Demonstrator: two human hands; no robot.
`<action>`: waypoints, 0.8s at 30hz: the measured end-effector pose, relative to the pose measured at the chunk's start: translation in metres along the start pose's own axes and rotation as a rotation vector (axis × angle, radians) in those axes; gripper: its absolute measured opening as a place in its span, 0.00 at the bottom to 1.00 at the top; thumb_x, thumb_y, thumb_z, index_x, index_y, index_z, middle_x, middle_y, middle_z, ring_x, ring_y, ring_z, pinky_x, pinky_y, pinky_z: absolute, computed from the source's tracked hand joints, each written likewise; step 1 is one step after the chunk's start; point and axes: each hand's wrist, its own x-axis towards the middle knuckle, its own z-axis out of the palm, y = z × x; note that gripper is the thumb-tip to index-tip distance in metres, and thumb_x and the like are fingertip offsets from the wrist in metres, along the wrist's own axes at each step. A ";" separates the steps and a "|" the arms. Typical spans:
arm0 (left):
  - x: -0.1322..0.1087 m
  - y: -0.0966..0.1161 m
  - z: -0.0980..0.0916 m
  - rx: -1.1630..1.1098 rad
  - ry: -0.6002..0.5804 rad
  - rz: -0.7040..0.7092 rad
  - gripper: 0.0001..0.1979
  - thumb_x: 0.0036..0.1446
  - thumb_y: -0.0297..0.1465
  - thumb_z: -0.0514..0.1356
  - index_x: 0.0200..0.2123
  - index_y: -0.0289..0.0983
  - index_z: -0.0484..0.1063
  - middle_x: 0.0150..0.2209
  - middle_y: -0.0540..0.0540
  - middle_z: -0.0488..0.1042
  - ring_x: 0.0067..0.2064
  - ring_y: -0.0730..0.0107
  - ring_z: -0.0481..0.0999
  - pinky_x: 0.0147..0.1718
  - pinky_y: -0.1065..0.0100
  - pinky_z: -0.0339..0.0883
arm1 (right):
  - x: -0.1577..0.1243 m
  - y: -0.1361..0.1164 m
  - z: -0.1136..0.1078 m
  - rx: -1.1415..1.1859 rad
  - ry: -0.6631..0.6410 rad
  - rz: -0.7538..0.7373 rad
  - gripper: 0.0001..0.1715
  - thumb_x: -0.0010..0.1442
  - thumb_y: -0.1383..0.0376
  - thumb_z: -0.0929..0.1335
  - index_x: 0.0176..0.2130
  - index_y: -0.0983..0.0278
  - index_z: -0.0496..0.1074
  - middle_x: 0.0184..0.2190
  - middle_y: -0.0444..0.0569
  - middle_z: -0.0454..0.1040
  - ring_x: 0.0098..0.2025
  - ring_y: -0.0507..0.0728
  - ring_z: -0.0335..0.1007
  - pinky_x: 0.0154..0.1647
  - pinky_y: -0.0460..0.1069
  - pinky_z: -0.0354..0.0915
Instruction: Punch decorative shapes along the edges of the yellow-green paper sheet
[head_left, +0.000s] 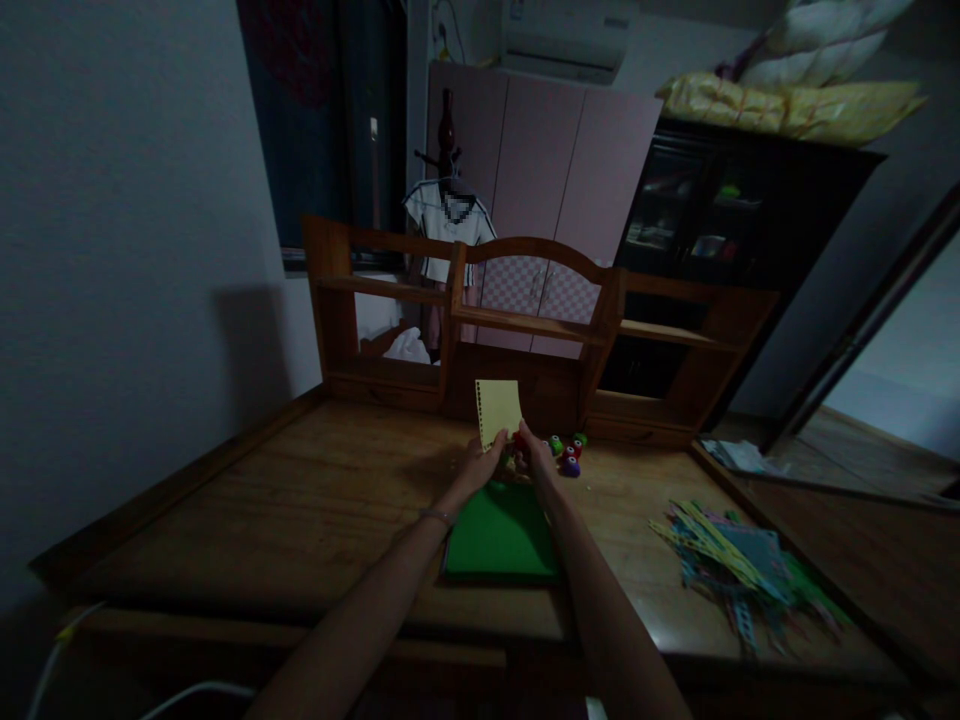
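Note:
A small pale-yellow sheet of paper [499, 408] with a row of punched holes down its left edge is held up above the desk. My left hand [484, 462] pinches its lower edge. At the lower right corner, my right hand [535, 452] is closed on the same sheet. Below my wrists lies a green flat rectangular thing [504, 535]; I cannot tell whether it is a board or a box lid. Just beyond my right hand sit small round toys with big eyes, among them a purple one [571, 467] and a green one [555, 445]. My hands partly hide more of them.
The wooden desk [360, 490] has a shelf unit [536, 325] along its back edge. On the right lies a heap of yellow, blue and green paper strips [739, 555]. A white cable [52, 670] hangs at the front left.

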 end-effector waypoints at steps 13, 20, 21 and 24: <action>0.003 -0.004 -0.002 0.108 -0.046 0.046 0.18 0.55 0.41 0.58 0.42 0.35 0.75 0.44 0.42 0.77 0.47 0.61 0.76 0.50 0.61 0.67 | 0.002 0.003 -0.002 -0.025 -0.013 -0.070 0.30 0.46 0.39 0.67 0.22 0.63 0.65 0.14 0.40 0.61 0.13 0.47 0.50 0.14 0.46 0.45; 0.004 -0.005 -0.002 0.117 -0.032 0.046 0.18 0.55 0.41 0.58 0.41 0.34 0.76 0.42 0.42 0.78 0.44 0.61 0.77 0.47 0.62 0.68 | -0.003 0.001 0.000 0.007 -0.029 -0.084 0.28 0.48 0.42 0.67 0.23 0.63 0.65 0.15 0.40 0.61 0.14 0.47 0.50 0.15 0.45 0.45; 0.003 -0.004 -0.002 0.110 -0.037 0.041 0.18 0.55 0.41 0.58 0.41 0.34 0.76 0.41 0.42 0.78 0.44 0.61 0.77 0.47 0.62 0.68 | -0.004 0.001 0.001 0.006 -0.024 -0.090 0.28 0.49 0.42 0.67 0.23 0.63 0.65 0.15 0.41 0.61 0.15 0.47 0.50 0.15 0.45 0.45; 0.002 -0.002 -0.003 0.096 -0.063 0.018 0.19 0.55 0.43 0.57 0.41 0.34 0.76 0.39 0.42 0.79 0.42 0.61 0.78 0.46 0.62 0.69 | -0.006 0.000 0.001 0.011 -0.032 -0.094 0.28 0.49 0.41 0.67 0.21 0.63 0.63 0.15 0.41 0.61 0.14 0.47 0.50 0.15 0.45 0.45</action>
